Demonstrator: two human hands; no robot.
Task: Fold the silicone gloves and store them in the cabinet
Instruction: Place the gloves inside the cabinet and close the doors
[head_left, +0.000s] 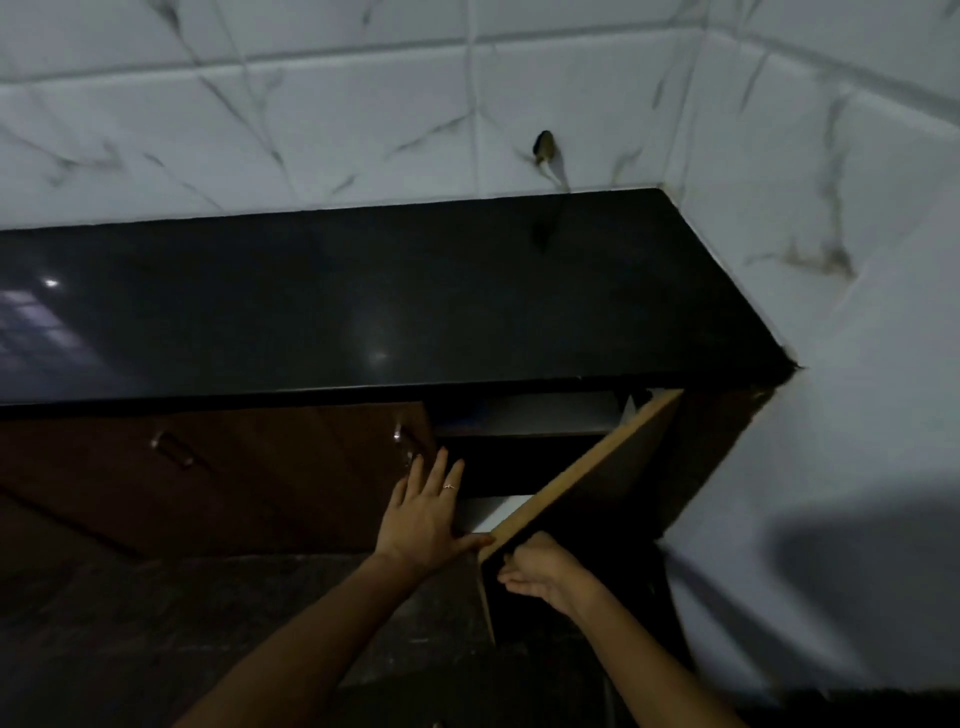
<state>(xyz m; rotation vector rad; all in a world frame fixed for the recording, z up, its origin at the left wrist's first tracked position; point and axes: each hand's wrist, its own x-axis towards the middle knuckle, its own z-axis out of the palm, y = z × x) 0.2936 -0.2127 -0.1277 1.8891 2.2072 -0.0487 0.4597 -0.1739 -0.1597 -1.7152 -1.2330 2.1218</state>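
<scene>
The cabinet under the black countertop (415, 291) stands with its right door (618, 467) swung outward, its pale top edge showing. My right hand (540, 569) is closed on the near corner of that door. My left hand (426, 512) lies flat with fingers spread against the neighbouring brown door (260, 478), its thumb touching the open door's corner. Inside the opening a dark shelf (519, 428) and something pale below it show. No silicone gloves are visible.
White marble-patterned tiles cover the back wall and the right wall (857, 364), which juts close beside the open door. A small hook or outlet (544, 145) sits on the back wall. Metal handles (171, 449) are on the shut doors. Dark floor lies below.
</scene>
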